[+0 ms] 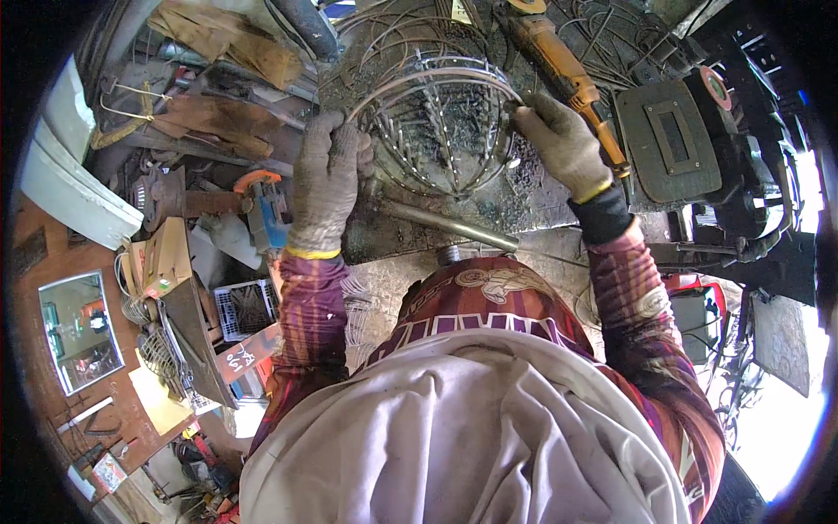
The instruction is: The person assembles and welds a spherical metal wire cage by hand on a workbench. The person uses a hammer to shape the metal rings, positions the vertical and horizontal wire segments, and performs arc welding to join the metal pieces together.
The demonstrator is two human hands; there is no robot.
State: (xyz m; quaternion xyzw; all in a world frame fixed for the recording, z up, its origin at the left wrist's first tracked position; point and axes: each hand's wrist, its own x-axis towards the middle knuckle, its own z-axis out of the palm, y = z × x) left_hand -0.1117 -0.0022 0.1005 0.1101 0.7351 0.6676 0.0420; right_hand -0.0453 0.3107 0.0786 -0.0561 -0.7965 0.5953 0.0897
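My gloved left hand (pixel 326 170) and gloved right hand (pixel 566 144) grip opposite sides of a thin, bent metal hoop (pixel 393 85). The hoop arches away from me over the dark worktop. Below and within it is a round wire frame (pixel 453 173) with curved ribs and many small bright spots along them. Where the hoop meets the frame, I cannot tell if they are joined. Fingers on both hands are curled closed at the hoop's ends. Across the bench's near edge, just below the frame, lies a metal pipe (pixel 449 225).
An orange angle grinder (pixel 559 61) lies right of the frame, beside a dark welding mask (pixel 668 140). Loose wire rods (pixel 397 26) tangle at the back. Leftward are a blue-and-orange tool (pixel 264 214), a cardboard box (pixel 161 262) and a plastic crate (pixel 244 310).
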